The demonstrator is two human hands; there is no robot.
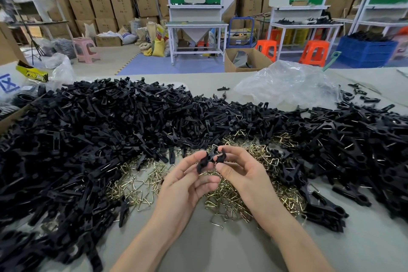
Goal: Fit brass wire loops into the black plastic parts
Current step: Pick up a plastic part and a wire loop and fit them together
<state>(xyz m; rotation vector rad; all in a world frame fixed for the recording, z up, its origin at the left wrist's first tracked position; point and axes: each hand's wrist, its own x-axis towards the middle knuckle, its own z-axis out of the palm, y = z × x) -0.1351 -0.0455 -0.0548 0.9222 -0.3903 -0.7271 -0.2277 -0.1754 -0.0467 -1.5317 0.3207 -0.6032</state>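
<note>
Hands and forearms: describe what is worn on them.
Nothing is worn. The left hand and right hand are bare: no gloves, rings or tape. The left forearm and right forearm are bare too, with no sleeve, watch or band in view down to the picture's bottom edge.

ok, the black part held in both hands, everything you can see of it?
The black plastic part is matte, dark and moulded, with notched, jagged edges. It looks like two clip halves brought together, though the join is too small to confirm. It sits tilted in the air above the heap of brass wire loops, pinched by the left hand on its left end and the right hand on its right. No wire shows on it clearly.
</note>
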